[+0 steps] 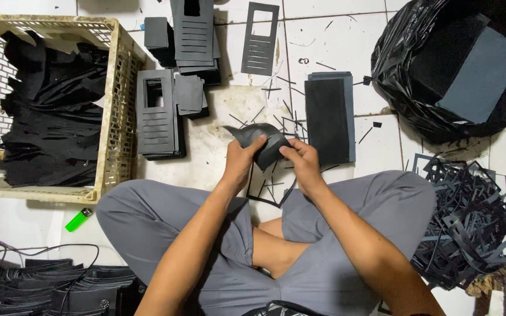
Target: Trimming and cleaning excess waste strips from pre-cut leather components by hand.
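I sit cross-legged on a white tiled floor. Both hands hold one bent dark grey sheet piece just above my knees. My left hand grips its left side with the thumb on top. My right hand pinches its right edge. Right behind the hands lies a stack of plain dark rectangular sheets. Thin offcut strips and a cut frame lie on the floor under my hands.
A beige plastic crate full of black scraps stands at the left. Stacks of slotted cut-out pieces lie beyond it. A black bag sits top right, a heap of offcut frames at right, a green lighter at lower left.
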